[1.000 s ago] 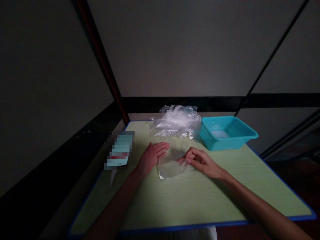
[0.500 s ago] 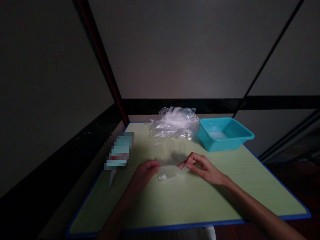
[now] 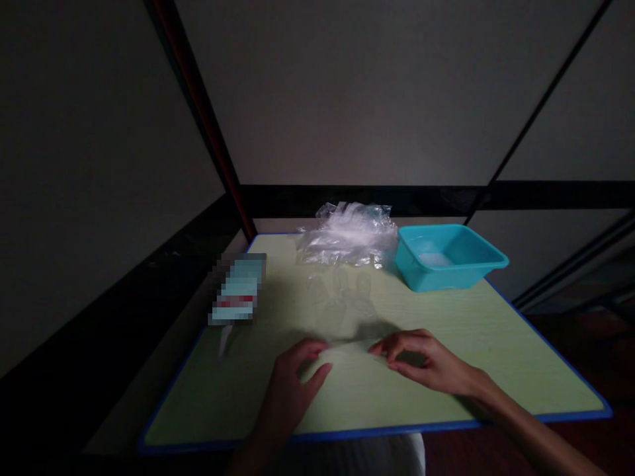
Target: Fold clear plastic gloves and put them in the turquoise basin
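A clear disposable plastic glove (image 3: 342, 307) lies flat on the table, its see-through fingers pointing away from me. At its near left edge is my left hand (image 3: 292, 380), thumb and forefinger apart, with the fingertips at the film. My right hand (image 3: 431, 360) is on the other side of the near edge, thumb and fingers pinched together on the film. The thin edge between my hands is faint and hard to make out.
Beyond the glove lies a crumpled pile of clear plastic (image 3: 350, 238). A turquoise basin (image 3: 446, 274) with something whitish inside stands at the back right. A blurred-out box-like item (image 3: 238, 291) and a pale strip (image 3: 225, 340) are on the left of the blue-edged table (image 3: 476, 410).
Both hands have moved toward me along with the near edge of the glove. My left thumb has come away from its forefinger. The glove now lies flatter, its fingers more spread out.
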The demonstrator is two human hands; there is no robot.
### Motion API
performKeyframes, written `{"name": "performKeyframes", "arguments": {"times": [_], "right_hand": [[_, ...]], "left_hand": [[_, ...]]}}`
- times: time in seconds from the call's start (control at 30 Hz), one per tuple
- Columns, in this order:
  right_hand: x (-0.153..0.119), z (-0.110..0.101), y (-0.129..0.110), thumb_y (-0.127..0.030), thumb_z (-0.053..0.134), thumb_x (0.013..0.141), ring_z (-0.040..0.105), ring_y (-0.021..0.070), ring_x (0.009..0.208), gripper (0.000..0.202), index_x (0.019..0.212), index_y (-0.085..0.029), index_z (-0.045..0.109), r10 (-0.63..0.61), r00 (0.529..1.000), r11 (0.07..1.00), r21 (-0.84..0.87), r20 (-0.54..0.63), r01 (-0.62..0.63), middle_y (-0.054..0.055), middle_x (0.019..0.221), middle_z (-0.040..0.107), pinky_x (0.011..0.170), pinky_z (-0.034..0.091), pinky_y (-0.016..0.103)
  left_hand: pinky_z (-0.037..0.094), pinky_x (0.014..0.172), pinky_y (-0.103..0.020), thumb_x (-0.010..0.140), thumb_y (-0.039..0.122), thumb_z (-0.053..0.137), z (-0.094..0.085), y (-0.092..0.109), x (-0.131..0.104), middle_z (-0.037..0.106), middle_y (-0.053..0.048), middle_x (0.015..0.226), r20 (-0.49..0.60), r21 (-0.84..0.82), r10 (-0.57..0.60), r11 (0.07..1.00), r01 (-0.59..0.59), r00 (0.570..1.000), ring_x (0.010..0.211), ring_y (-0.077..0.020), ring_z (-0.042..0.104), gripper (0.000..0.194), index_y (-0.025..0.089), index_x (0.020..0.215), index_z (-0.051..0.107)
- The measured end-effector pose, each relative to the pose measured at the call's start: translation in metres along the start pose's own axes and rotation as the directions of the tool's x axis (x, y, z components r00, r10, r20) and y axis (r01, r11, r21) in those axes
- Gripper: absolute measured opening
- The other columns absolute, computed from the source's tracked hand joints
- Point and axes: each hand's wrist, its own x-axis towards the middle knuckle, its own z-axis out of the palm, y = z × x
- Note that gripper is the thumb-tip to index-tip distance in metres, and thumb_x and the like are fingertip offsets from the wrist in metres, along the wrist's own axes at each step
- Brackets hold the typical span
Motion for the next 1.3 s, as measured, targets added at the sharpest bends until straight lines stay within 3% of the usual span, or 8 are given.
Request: {"name": "performKeyframes", "arguments": {"times": [0.2,0.4,0.53,0.67,0.97,1.13,1.3], "right_hand": [[-0.022,0.010,0.002,-0.013,0.046,0.084,0.055,0.0149,0.099,0.011,0.084,-0.017,0.056,-0.053,0.997,0.990,-0.124,0.057,0.060,0.008,0.102,0.062,0.081,0.046,0.030],[-0.031,0.015,0.004,-0.015,0.044,0.086,0.056,0.0152,0.098,0.016,0.094,-0.016,0.057,-0.095,0.991,0.949,-0.290,0.099,0.120,0.008,0.102,0.062,0.083,0.047,0.030],[-0.033,0.017,0.002,-0.016,0.039,0.088,0.057,0.0162,0.095,0.021,0.100,-0.014,0.057,-0.107,0.987,0.912,-0.384,0.118,0.145,0.009,0.101,0.063,0.080,0.048,0.031],[-0.035,0.020,-0.004,-0.015,0.036,0.089,0.058,0.0169,0.094,0.024,0.100,-0.012,0.057,-0.119,0.982,0.889,-0.425,0.144,0.170,0.009,0.100,0.063,0.079,0.049,0.032],[-0.041,0.021,-0.020,-0.015,0.041,0.088,0.059,0.0141,0.089,0.017,0.091,-0.016,0.057,-0.071,0.995,0.948,-0.307,0.069,0.089,0.007,0.099,0.064,0.075,0.049,0.028],[-0.027,0.009,-0.023,-0.013,0.046,0.086,0.059,0.0130,0.089,0.012,0.091,-0.017,0.056,-0.114,0.993,0.967,-0.230,-0.021,0.106,0.007,0.097,0.064,0.075,0.048,0.025],[-0.014,-0.001,-0.024,-0.010,0.047,0.084,0.059,0.0129,0.088,0.014,0.093,-0.017,0.056,-0.156,0.987,0.969,-0.197,-0.030,0.147,0.007,0.094,0.064,0.073,0.049,0.025]], "left_hand": [[0.044,0.075,-0.034,0.074,0.020,0.059,0.007,-0.014,-0.025,0.065,-0.004,0.086,0.150,0.127,0.270,0.949,-0.289,0.951,0.082,-0.0223,0.058,0.013,0.027,0.082,0.066],[0.046,0.074,-0.034,0.079,0.014,0.052,0.003,-0.013,-0.030,0.066,-0.007,0.093,0.344,0.284,0.503,0.749,-0.598,0.793,0.084,-0.0214,0.060,0.022,0.025,0.094,0.065],[0.048,0.070,-0.030,0.082,0.014,0.047,0.002,-0.004,-0.029,0.067,-0.006,0.088,0.336,0.342,0.626,0.615,-0.710,0.704,0.079,-0.0186,0.062,0.021,0.021,0.091,0.064],[0.050,0.068,-0.027,0.086,0.015,0.039,0.000,0.001,-0.031,0.068,-0.004,0.083,0.331,0.395,0.676,0.534,-0.748,0.658,0.075,-0.0151,0.062,0.024,0.017,0.086,0.063],[0.051,0.069,-0.022,0.086,0.015,0.041,-0.008,0.010,-0.039,0.067,-0.004,0.087,0.359,0.364,0.626,0.589,-0.722,0.692,0.078,-0.0131,0.062,0.022,0.018,0.086,0.063],[0.051,0.070,-0.020,0.083,0.015,0.048,-0.010,0.014,-0.026,0.066,-0.003,0.087,0.228,0.322,0.600,0.697,-0.641,0.767,0.077,-0.0122,0.063,0.016,0.018,0.087,0.063],[0.050,0.069,-0.018,0.079,0.010,0.051,-0.012,0.030,-0.012,0.067,-0.002,0.085,0.173,0.222,0.581,0.764,-0.606,0.795,0.075,-0.0110,0.063,0.016,0.019,0.084,0.064]]}}
